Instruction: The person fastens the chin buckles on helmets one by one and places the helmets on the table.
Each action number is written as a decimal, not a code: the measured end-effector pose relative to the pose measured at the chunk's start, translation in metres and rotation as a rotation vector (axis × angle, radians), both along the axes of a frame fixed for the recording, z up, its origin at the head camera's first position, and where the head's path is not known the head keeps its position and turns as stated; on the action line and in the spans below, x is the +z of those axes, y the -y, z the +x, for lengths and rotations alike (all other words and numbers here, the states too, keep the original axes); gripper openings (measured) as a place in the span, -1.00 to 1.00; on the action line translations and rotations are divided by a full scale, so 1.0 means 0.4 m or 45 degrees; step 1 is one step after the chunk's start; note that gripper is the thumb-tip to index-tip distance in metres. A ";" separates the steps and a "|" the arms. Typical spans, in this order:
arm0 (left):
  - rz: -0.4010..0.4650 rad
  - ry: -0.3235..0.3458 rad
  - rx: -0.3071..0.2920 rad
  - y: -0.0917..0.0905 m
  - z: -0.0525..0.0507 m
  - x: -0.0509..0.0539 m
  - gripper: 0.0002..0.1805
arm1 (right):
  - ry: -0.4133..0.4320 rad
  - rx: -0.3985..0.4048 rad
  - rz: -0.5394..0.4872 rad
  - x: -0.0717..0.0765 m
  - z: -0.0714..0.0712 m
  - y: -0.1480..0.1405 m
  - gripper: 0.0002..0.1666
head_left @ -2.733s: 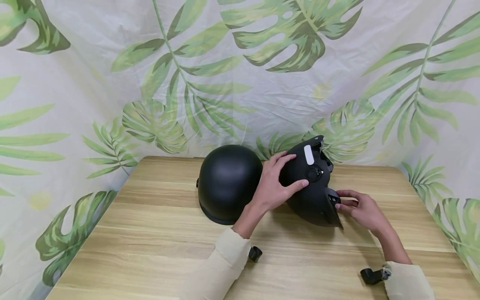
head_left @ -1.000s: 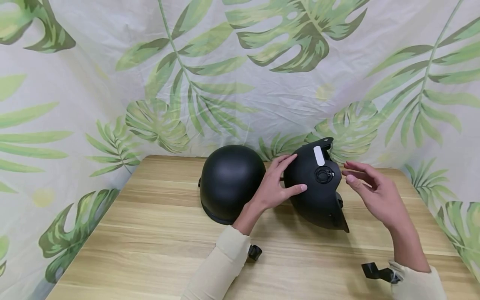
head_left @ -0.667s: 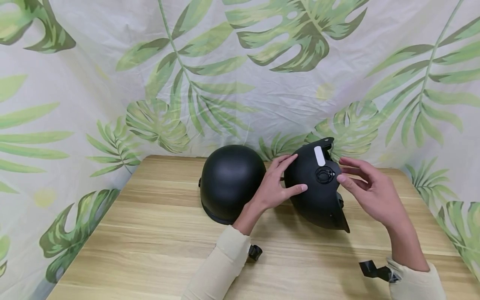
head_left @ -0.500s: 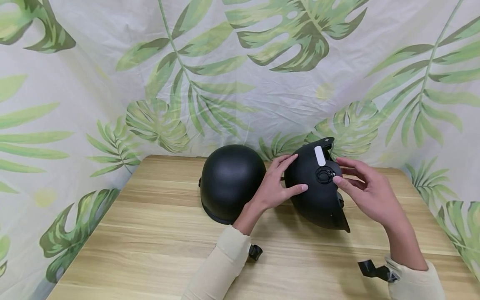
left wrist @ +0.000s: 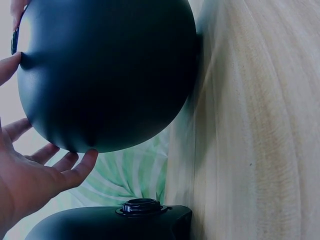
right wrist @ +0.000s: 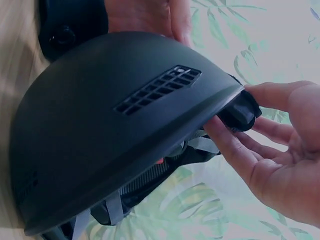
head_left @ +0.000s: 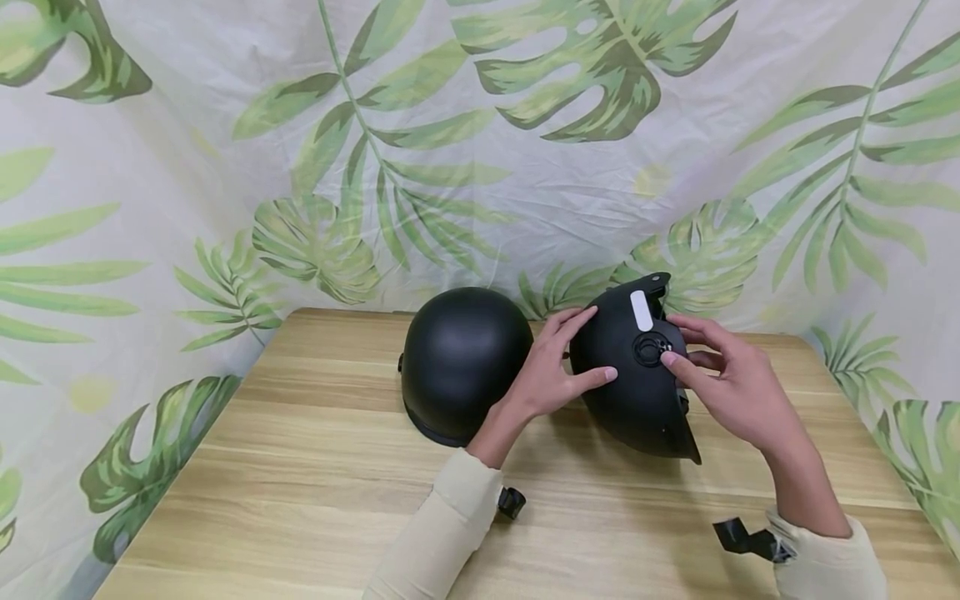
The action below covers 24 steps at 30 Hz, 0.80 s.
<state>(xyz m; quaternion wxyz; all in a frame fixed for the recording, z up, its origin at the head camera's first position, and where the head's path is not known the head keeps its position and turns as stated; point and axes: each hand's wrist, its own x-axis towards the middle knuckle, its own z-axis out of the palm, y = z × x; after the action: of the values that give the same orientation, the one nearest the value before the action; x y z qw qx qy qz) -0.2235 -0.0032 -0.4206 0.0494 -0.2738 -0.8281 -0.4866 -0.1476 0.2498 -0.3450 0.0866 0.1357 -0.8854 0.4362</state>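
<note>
A black helmet (head_left: 626,396) with a white label (head_left: 642,310) and a round side knob (head_left: 649,349) lies tipped on its crown side, its opening facing right. My left hand (head_left: 551,371) rests on its crown with spread fingers, and the left wrist view shows the fingertips touching the smooth shell (left wrist: 110,75). At the side rim, by the knob, my right hand (head_left: 731,379) pinches the edge, thumb outside and fingers inside. Straps and padding (right wrist: 165,172) show inside the shell in the right wrist view, below a slotted vent (right wrist: 157,90).
A second black helmet (head_left: 461,358) sits dome up just left of the first, near the table's back edge. The wood-grain table (head_left: 300,500) meets a leaf-print cloth (head_left: 450,167) behind it. Black camera mounts (head_left: 512,503) stick out from both sleeves.
My right hand has left the front rim, come away, then closed in on the side rim by the knob. The tipped helmet has shifted slightly right; my left hand stays on its crown.
</note>
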 end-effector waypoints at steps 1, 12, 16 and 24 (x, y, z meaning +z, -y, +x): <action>-0.002 -0.001 0.002 0.000 0.000 0.001 -0.03 | 0.009 0.003 -0.014 0.000 0.000 0.001 -0.35; -0.001 0.010 0.005 -0.001 0.005 0.005 -0.04 | 0.075 -0.016 -0.276 -0.015 0.003 0.008 -0.36; 0.033 0.022 0.002 -0.001 0.005 0.003 -0.06 | 0.064 -0.066 -0.442 -0.028 0.005 0.005 -0.40; 0.164 0.023 -0.032 0.008 0.000 -0.009 -0.10 | 0.020 0.005 -1.020 -0.061 0.005 -0.018 -0.48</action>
<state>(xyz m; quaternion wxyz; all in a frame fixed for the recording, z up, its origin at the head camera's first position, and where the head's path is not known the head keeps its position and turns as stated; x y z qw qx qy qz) -0.2234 -0.0065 -0.4243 0.0532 -0.2762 -0.7920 -0.5418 -0.1455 0.2572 -0.3694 0.1249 0.0896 -0.6455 0.7481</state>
